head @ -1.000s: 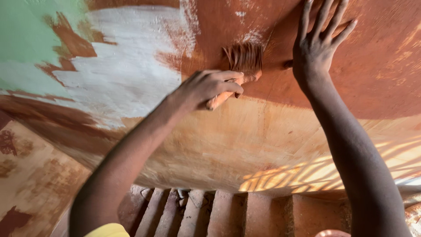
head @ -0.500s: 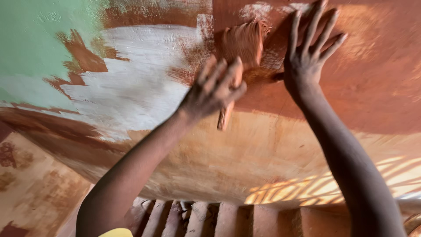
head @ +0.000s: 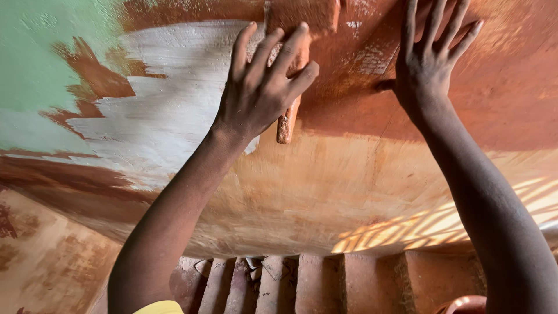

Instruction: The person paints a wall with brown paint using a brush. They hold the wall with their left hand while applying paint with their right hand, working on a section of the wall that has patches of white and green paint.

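While the brush (head: 293,70) lies against the wall (head: 360,174), its bristles up in the red-brown coat and its handle pointing down, the left hand (head: 264,87) presses over it with fingers spread wide, the handle showing below the palm. To its right, well apart, the right hand (head: 430,58) rests flat and open on the wall, holding nothing. Leftward lie white (head: 168,110) and green (head: 35,64) patches; steps (head: 325,285) run below.
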